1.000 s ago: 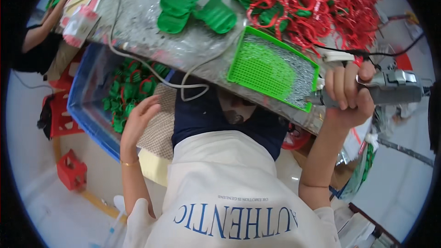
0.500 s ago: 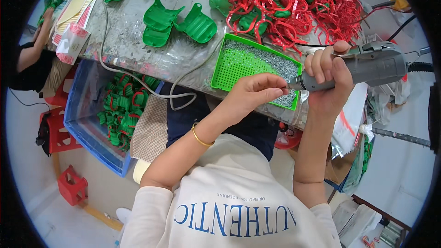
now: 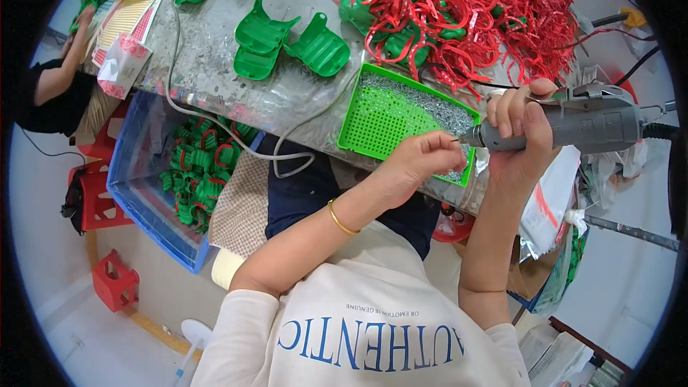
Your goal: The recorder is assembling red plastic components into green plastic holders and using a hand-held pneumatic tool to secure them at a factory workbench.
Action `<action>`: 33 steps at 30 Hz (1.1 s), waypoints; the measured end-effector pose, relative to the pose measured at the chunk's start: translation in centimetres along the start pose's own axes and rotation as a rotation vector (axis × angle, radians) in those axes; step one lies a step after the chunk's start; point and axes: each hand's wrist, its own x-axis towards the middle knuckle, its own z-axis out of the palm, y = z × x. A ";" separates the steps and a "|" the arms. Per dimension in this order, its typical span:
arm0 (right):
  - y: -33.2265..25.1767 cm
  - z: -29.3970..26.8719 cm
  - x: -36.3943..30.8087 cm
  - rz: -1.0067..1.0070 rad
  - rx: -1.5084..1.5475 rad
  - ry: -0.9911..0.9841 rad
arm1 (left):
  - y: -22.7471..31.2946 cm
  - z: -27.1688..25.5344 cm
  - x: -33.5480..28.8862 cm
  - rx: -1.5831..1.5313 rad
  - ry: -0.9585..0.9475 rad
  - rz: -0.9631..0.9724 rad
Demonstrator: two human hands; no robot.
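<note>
My right hand [image 3: 522,125] is wrapped round a grey electric screwdriver [image 3: 598,120], held level with its bit pointing left. Close to the bit's tip is my left hand [image 3: 423,161], its fingers curled into a pinch. Whatever they hold is too small to make out. Both hands hover over the right end of a shallow bright green tray [image 3: 346,123] with a perforated bottom. Small silvery screws [image 3: 451,116] are heaped along its far and right sides. Beyond the tray, curved green plastic parts [image 3: 320,44] lie on the table.
A tangle of red straps [image 3: 473,14] covers the far right of the worktable [image 3: 208,46]. A grey cable [image 3: 170,72] loops over its front edge. Below left, a blue crate [image 3: 143,204] contains green-and-red pieces. Another person's arm [image 3: 61,75] shows at far left, near red stools [image 3: 115,281].
The view has shifted slightly. My left hand has drawn a little down from the bit's tip, with its fingers curled in more. My right hand still grips the screwdriver.
</note>
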 end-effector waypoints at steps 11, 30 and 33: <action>-1.3 -2.7 1.3 0.009 -0.275 0.127 | 2.4 -3.5 2.8 1.687 0.228 0.839; -1.3 -7.4 1.9 0.109 -0.370 0.014 | 18.7 -14.8 5.7 2.623 -0.036 0.432; 1.4 -10.7 3.5 0.152 -0.563 0.122 | 19.6 -15.4 6.6 2.674 -0.066 0.296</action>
